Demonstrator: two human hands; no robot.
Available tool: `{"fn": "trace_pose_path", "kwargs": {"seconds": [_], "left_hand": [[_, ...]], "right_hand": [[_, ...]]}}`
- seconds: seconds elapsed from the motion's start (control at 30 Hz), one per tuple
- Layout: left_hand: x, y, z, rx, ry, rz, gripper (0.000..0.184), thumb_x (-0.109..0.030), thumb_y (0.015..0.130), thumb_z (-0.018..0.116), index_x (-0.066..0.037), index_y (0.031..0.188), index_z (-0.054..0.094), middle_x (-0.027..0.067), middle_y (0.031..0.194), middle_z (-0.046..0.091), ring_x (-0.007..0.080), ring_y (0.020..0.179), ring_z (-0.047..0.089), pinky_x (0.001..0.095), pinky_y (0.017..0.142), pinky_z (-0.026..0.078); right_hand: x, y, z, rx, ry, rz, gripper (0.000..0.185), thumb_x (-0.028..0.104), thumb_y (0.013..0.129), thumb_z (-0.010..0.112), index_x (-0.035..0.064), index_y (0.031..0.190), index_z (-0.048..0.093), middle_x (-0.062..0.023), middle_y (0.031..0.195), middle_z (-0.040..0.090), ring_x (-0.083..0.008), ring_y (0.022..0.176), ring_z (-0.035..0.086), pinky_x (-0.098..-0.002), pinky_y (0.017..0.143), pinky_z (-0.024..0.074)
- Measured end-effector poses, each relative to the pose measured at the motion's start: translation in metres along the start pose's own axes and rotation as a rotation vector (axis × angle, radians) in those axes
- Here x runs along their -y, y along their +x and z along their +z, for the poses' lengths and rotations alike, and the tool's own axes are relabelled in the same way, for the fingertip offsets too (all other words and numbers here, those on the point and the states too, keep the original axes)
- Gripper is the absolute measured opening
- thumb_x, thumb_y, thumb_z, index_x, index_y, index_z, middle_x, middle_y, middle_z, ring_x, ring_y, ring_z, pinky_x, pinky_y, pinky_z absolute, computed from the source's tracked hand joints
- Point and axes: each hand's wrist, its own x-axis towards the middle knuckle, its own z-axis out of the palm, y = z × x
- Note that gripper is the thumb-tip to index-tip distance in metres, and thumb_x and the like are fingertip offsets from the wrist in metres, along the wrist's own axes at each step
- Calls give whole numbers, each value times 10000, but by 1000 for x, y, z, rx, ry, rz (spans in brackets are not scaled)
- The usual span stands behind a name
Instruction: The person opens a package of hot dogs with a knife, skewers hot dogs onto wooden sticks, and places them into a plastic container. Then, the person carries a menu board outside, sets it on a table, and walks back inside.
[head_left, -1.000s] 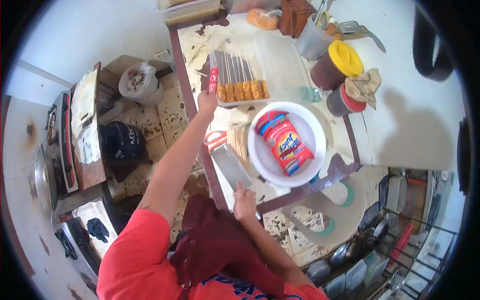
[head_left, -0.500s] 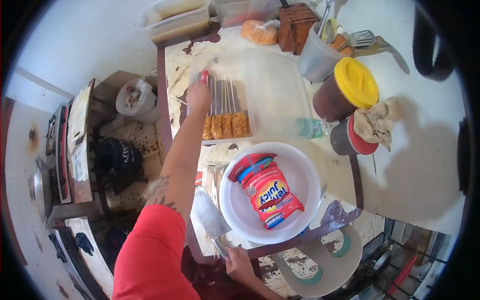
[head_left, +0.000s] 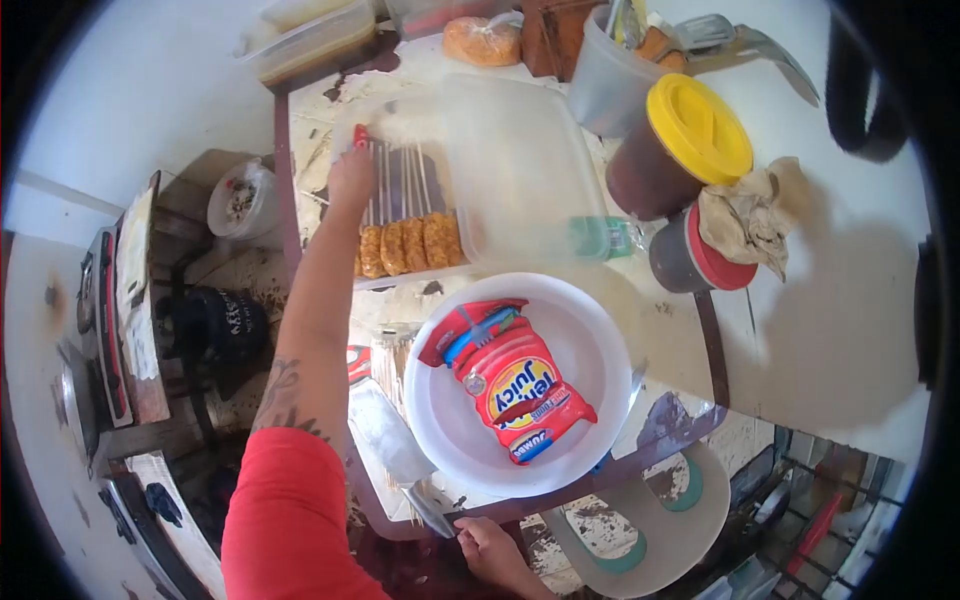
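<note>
My left hand (head_left: 351, 180) is closed over the left side of a clear plastic container (head_left: 408, 272). A small red thing (head_left: 361, 134) shows at its fingertips, its kind unclear. In that container lie several orange-brown coated pieces on sticks (head_left: 405, 246), side by side, sticks pointing away. My right hand (head_left: 488, 548) is at the table's front edge, fingers loosely bent, just beside the handle end of a cleaver (head_left: 388, 432) lying flat. A white basin (head_left: 425, 425) to the right holds a red Tender Juicy hotdog pack (head_left: 518, 388).
A translucent lid (head_left: 520, 165) lies beside the container. Further right stand a yellow-lidded jar (head_left: 655, 160), a red-lidded jar (head_left: 690, 255) with crumpled brown paper, and a utensil tub (head_left: 612, 85). Bare sticks (head_left: 396, 350) lie behind the cleaver. A bucket (head_left: 243, 200) stands left.
The view has shifted, so the table sits further left. My right hand has come off the cleaver handle, moving right and nearer to me. My left hand stays at the container with the red thing.
</note>
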Motion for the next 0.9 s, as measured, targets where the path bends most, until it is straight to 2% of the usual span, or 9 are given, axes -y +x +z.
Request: {"fn": "trace_pose_path", "kwargs": {"seconds": [0.13, 0.23, 0.3, 0.37, 0.43, 0.5, 0.67, 0.8, 0.9], "left_hand": [[6, 6, 15, -12, -72, -78, 215, -132, 868, 447, -15, 908, 622, 179, 945, 653, 340, 875, 641, 414, 725, 514], [-32, -58, -49, -112, -370, 126, 196, -99, 822, 484, 5, 917, 620, 168, 915, 661, 326, 861, 644, 411, 708, 502], [-49, -142, -55, 276, -802, 481, 206, -63, 776, 515, 9, 940, 618, 164, 840, 660, 302, 794, 644, 386, 686, 497], [-68, -225, -62, 1043, -1025, 573, 195, -31, 756, 567, -26, 937, 639, 140, 857, 649, 251, 767, 627, 338, 741, 486], [-92, -293, -64, 716, -904, 912, 179, -77, 741, 615, -66, 912, 665, 120, 873, 648, 275, 793, 637, 404, 695, 503], [-116, -326, -58, 641, -474, 712, 136, -135, 798, 558, -64, 881, 639, 114, 864, 643, 297, 811, 629, 413, 708, 502], [-130, -350, -40, 512, -393, 667, 139, -163, 810, 513, -80, 828, 623, 135, 828, 635, 293, 831, 635, 429, 684, 500], [-134, -353, -50, 582, -366, 727, 146, -172, 781, 545, -65, 848, 618, 149, 868, 635, 300, 845, 636, 429, 690, 508], [-138, -358, -38, 521, -324, 690, 176, -169, 762, 565, -55, 885, 616, 157, 935, 632, 312, 851, 634, 425, 710, 512]], "right_hand": [[-7, 0, 3, -21, -51, -62, 190, 120, 857, 515, 28, 1012, 576, -153, 897, 590, -329, 862, 577, -391, 768, 473], [-1, -1, 2, 75, -6, -1, 210, 125, 854, 505, -2, 1010, 566, -187, 956, 588, -359, 915, 567, -414, 809, 456], [-1, 1, -4, 70, 24, 6, 214, 125, 851, 504, 2, 1013, 570, -203, 959, 586, -368, 924, 561, -432, 814, 447], [5, 3, -18, 74, -19, 31, 221, 124, 846, 506, 3, 1019, 575, -208, 977, 588, -370, 939, 560, -437, 819, 446], [12, -2, -29, 86, -77, 75, 236, 123, 845, 513, -5, 1032, 581, -205, 1011, 595, -360, 964, 566, -416, 850, 447], [8, -1, -34, 86, -137, 54, 236, 126, 841, 517, -3, 1026, 588, -203, 1012, 601, -360, 959, 571, -421, 847, 451], [5, -12, -51, 32, -227, 5, 205, 131, 835, 510, 3, 970, 595, -212, 974, 608, -389, 930, 570, -470, 809, 448], [-28, -22, -80, -269, -244, 56, 207, 161, 822, 539, 1, 937, 601, -212, 940, 616, -391, 881, 586, -440, 797, 462], [-42, -30, -77, -147, -131, 4, 207, 155, 809, 545, 2, 937, 603, -211, 907, 621, -390, 859, 590, -428, 789, 469]]}}
